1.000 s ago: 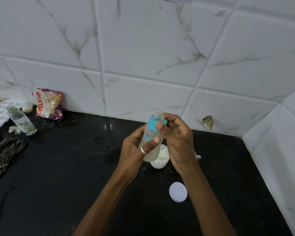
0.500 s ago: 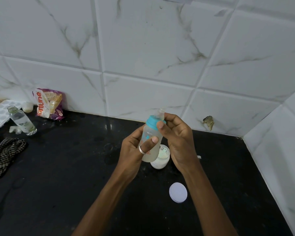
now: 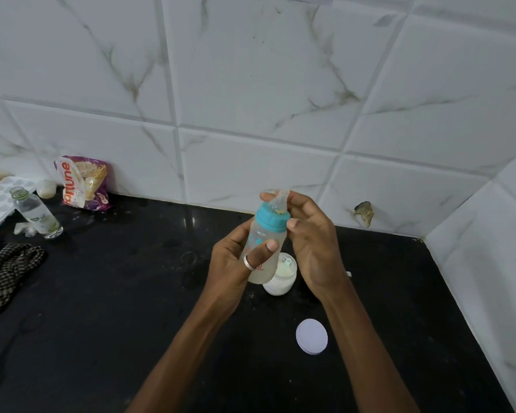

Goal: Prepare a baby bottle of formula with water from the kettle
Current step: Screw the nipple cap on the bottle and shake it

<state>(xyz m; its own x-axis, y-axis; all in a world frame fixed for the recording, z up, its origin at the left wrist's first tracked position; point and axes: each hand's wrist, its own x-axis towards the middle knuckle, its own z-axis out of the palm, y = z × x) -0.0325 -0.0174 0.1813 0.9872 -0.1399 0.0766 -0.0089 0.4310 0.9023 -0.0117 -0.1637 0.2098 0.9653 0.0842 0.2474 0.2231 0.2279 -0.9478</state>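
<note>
head view: baby bottle [image 3: 262,251] is held upright in the air above the counter [image 3: 116,308], just in front of the open formula jar [image 3: 281,280], with pale cloudy liquid in its lower part. its teal collar [image 3: 272,219] and clear teat [image 3: 280,201] are on. the step in hand looks like screwing the collar down tight. to do it well, the body should be held from turning while only the collar is twisted. the threads should seat level so nothing leaks when the bottle is shaken, and fingertips are best kept off the teat's tip for cleanliness.

left hand [image 3: 233,263] comes up from below. its grip is wrapped round the bottle's body, ringed thumb laid across the front and fingers behind. right hand [image 3: 313,245] stands beside the top with its grip curled about it: thumb tip against the collar's edge, forefinger arched behind the teat. both forearms rise from the lower edge and meet at the bottle. white jar lid [image 3: 311,336] lies flat on the counter, apart from the jar. no kettle shows.
</note>
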